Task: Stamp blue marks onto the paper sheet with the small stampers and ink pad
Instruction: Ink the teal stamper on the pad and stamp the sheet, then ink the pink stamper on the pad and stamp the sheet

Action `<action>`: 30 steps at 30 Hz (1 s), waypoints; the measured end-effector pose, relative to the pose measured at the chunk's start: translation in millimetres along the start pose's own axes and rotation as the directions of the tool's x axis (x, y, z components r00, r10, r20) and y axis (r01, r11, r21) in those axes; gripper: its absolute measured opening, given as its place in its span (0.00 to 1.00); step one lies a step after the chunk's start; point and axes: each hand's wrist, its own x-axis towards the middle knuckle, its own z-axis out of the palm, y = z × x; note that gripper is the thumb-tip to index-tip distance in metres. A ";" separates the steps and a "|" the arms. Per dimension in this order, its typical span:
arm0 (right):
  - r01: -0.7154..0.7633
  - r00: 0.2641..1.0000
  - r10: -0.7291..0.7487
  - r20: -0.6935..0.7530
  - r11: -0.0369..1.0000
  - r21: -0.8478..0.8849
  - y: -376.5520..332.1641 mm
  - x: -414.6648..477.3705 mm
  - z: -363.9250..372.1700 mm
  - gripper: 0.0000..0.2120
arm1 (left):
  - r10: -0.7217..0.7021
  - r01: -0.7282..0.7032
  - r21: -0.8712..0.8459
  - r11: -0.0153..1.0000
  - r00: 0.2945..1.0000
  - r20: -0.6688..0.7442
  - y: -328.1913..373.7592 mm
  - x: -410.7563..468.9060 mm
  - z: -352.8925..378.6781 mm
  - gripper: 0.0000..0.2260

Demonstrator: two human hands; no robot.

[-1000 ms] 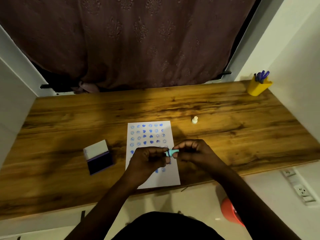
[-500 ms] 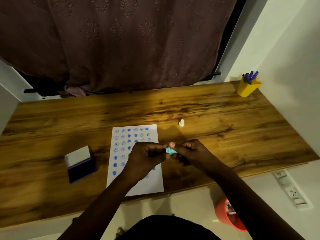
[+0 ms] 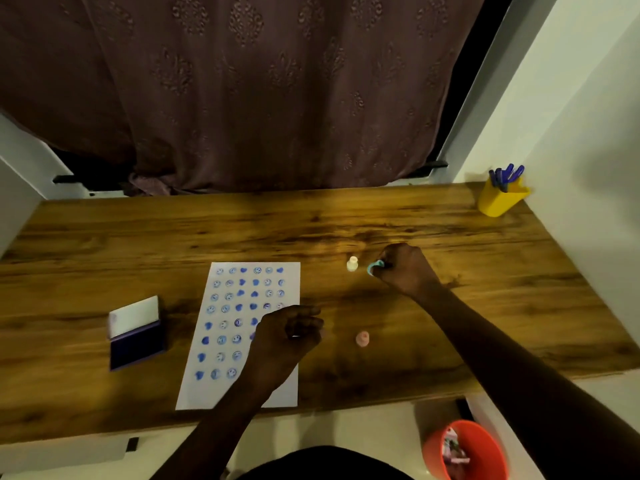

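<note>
A white paper sheet with rows of blue stamped marks lies on the wooden desk. The open ink pad, lid flipped back, sits to its left. My right hand is reached out to the right of the sheet and holds a teal stamper, just beside a small white stamper standing on the desk. My left hand hovers over the sheet's right edge, fingers curled with nothing seen in them. A pink stamper stands on the desk to its right.
A yellow cup of blue pens stands at the far right corner by the wall. A dark curtain hangs behind the desk. An orange bin sits on the floor below the desk's near right edge.
Both hands were together over the sheet with the teal stamper between them. My right hand has carried it away to the right beside the white stamper. A pink stamper now stands on the desk.
</note>
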 end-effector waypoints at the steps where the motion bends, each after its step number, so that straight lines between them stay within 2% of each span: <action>1: 0.001 1.000 -0.001 0.000 0.999 -0.036 4.3 8.2 4.0 0.12 | 0.002 -0.002 0.003 1.000 1.000 -0.012 -0.8 -1.6 0.3 0.16; 6: -0.005 0.999 0.010 0.038 0.992 -0.129 11.9 33.6 19.1 0.16 | 0.010 -0.009 0.006 1.000 0.993 -0.115 -6.1 -5.4 1.0 0.16; 16: 0.075 0.995 -0.059 0.080 0.975 -0.207 16.9 46.9 32.1 0.18 | 0.031 -0.027 0.024 0.999 0.985 -0.168 -11.9 -13.1 0.7 0.22; 19: 0.090 0.993 -0.073 0.089 0.975 -0.204 16.8 45.6 28.4 0.18 | 0.043 -0.039 0.027 0.999 0.987 -0.156 -12.0 -11.0 0.9 0.19; 22: 0.081 0.993 -0.064 0.100 0.979 -0.185 12.8 38.2 15.2 0.24 | 0.041 -0.037 0.027 0.999 0.989 -0.145 -13.2 -7.1 0.5 0.18; 25: 0.038 0.998 -0.034 0.056 0.997 -0.073 7.4 18.7 5.9 0.20 | 0.035 -0.032 0.025 0.999 0.990 -0.140 -15.1 -3.3 -1.8 0.19; 27: 0.018 0.995 -0.015 0.101 0.999 -0.026 4.9 -6.1 9.6 0.19 | 0.033 -0.030 0.027 0.999 0.990 -0.139 -17.9 -1.6 -3.7 0.21; 30: 0.057 0.977 -0.045 0.209 0.997 -0.052 3.4 -51.7 30.1 0.17 | 0.020 -0.017 0.019 1.000 0.992 -0.123 -22.7 -0.4 -6.2 0.20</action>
